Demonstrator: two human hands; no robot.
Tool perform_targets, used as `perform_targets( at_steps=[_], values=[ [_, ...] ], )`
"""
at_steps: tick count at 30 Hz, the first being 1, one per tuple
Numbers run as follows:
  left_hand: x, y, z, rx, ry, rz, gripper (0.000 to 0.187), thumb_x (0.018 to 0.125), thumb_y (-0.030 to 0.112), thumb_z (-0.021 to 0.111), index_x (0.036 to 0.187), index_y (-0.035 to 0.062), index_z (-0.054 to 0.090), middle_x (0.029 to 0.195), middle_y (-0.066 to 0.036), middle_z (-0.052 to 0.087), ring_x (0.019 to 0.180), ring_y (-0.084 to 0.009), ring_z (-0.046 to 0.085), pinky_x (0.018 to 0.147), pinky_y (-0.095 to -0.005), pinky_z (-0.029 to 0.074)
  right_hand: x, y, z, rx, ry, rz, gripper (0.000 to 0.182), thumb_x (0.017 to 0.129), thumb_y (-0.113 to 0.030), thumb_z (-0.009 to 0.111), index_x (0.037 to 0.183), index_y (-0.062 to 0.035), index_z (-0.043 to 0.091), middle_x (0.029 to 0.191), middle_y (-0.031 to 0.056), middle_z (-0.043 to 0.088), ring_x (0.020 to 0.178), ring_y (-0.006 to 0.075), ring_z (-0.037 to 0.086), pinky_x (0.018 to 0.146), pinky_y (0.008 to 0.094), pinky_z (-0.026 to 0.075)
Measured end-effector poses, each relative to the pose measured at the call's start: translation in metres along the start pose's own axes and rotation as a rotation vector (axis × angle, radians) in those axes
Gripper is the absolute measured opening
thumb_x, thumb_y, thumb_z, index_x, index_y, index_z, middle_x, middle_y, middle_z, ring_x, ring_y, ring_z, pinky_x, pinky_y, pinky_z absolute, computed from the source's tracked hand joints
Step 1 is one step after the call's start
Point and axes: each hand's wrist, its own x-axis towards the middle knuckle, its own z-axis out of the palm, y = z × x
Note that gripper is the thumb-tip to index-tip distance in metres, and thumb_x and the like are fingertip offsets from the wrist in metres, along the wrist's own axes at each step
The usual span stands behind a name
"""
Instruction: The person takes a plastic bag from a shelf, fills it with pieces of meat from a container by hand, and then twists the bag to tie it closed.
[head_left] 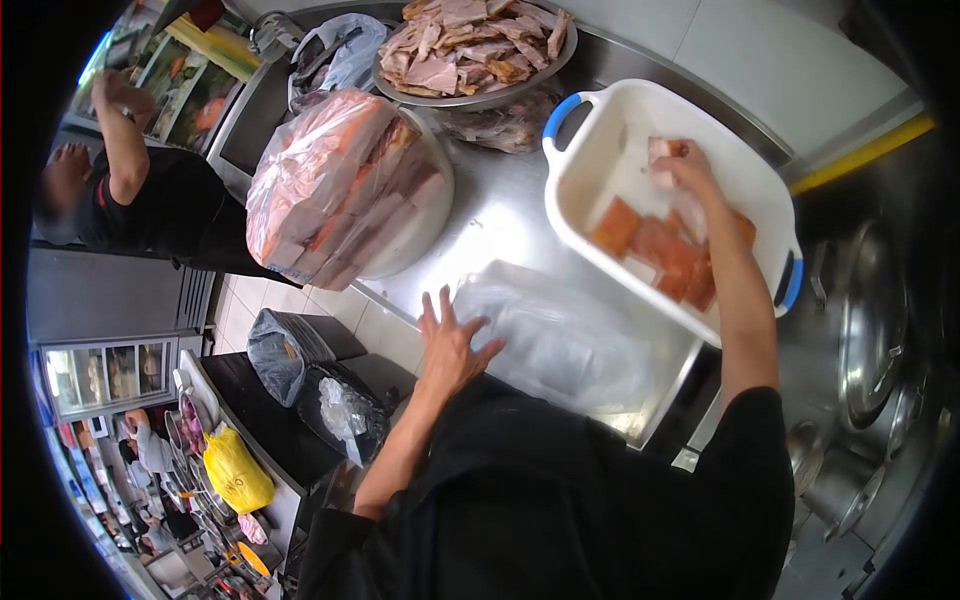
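My right hand (684, 168) is closed on a piece of meat (662, 150) inside a white tub (572, 190) with blue handles. Below that hand, several reddish slabs of meat (660, 250) lie on the tub's floor. My left hand (452, 342) has its fingers spread, at the left end of a clear plastic bag (560, 335) that lies flat on the steel table (490, 215). Left of the table's middle, a clear bag packed with meat pieces (335, 190) rests on a round white container (425, 230).
A metal bowl (400, 88) heaped with sliced meat stands at the back. Bins lined with bags (285, 345) are on the floor to the left. A yellow bag (238, 470) sits on a counter. Another person (150, 200) stands at far left. Metal pots (840, 490) are at right.
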Motion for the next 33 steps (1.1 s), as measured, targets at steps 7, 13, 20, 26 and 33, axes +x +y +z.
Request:
perform_targets(
  at_steps=[7, 13, 20, 26, 33],
  values=[
    [0.054, -0.028, 0.027, -0.291, -0.055, 0.009, 0.069, 0.072, 0.003, 0.067, 0.14, 0.0051, 0.054, 0.138, -0.033, 0.045, 0.115, -0.0494, 0.057, 0.097, -0.0481, 0.051, -0.196, -0.118, -0.041, 0.805, -0.522, -0.44, 0.088, 0.063, -0.005, 0.078, 0.145, -0.0057, 0.046, 0.128, 0.009, 0.059, 0.117, 0.022, 0.059, 0.101, 0.0341, 0.049],
    [0.082, -0.017, 0.015, -0.377, -0.17, 0.04, 0.08, 0.07, 0.002, 0.059, 0.149, 0.0063, 0.043, 0.138, -0.035, 0.047, 0.123, -0.0485, 0.053, 0.106, -0.0451, 0.046, -0.311, -0.098, 0.056, 0.502, -0.886, -0.254, 0.089, 0.056, -0.012, 0.083, 0.14, -0.0055, 0.052, 0.129, 0.0084, 0.059, 0.122, 0.0192, 0.056, 0.102, 0.0323, 0.046],
    [0.084, -0.031, 0.011, -0.488, -0.267, 0.147, 0.082, 0.07, 0.0, 0.056, 0.15, 0.0069, 0.042, 0.144, -0.03, 0.047, 0.136, -0.0427, 0.045, 0.114, -0.0401, 0.038, -0.301, -0.043, 0.194, -0.142, -0.112, -0.376, 0.084, 0.056, -0.017, 0.08, 0.134, -0.005, 0.053, 0.119, 0.0186, 0.058, 0.109, 0.0415, 0.054, 0.101, 0.045, 0.046],
    [0.076, -0.037, 0.014, -0.492, -0.301, 0.165, 0.083, 0.07, 0.0, 0.057, 0.15, 0.0066, 0.041, 0.148, -0.029, 0.045, 0.141, -0.0415, 0.04, 0.117, -0.0408, 0.035, -0.29, -0.038, 0.225, -0.391, 0.05, -0.503, 0.092, 0.051, -0.003, 0.083, 0.136, -0.0023, 0.049, 0.132, 0.0173, 0.049, 0.126, 0.0417, 0.042, 0.104, 0.0453, 0.044],
    [0.06, -0.034, 0.001, -0.506, -0.286, 0.135, 0.082, 0.072, 0.002, 0.063, 0.151, 0.0062, 0.039, 0.15, -0.027, 0.044, 0.143, -0.0399, 0.039, 0.117, -0.0411, 0.035, -0.323, -0.105, 0.137, 0.095, -0.234, -0.477, 0.046, 0.075, -0.012, 0.077, 0.119, -0.003, 0.066, 0.12, 0.0178, 0.068, 0.103, 0.0358, 0.066, 0.092, 0.0441, 0.052]
  ],
)
